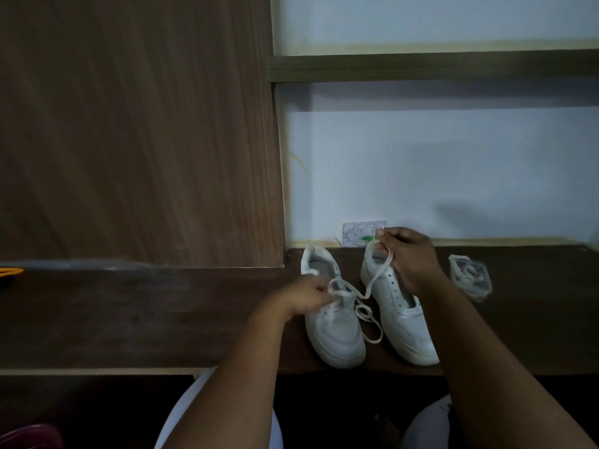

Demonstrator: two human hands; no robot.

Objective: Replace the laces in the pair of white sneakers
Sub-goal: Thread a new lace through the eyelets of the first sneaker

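1. Two white sneakers sit side by side on the dark wood bench (146,319), near the middle of the frame. Their toes point at the person.
2. The left sneaker (330,319) has its toe close to the front edge of the bench. The right sneaker (398,312) sits just beside it, with a thin gap between them.
3. A white lace (369,288) runs from one hand to the other, across that gap. A loose loop of it lies on the bench between the two shoes.
4. The left hand (304,298) is over the left sneaker. It looks blurry, but its grip is pinched on the lace.
5. The right hand (410,257) is over the heel end of the right sneaker. Its fingers pinch the other part of the lace and lift it up.
6. A clear plastic bag (470,278) with a rolled lace inside lies on the bench to the right, apart from the shoes.
7. A small paper card (359,233) leans on the white wall behind the shoes.
8. A tall wood panel (136,124) fills the upper left of the frame.
9. There is bare bench to the left of the shoes and to the right past the bag.
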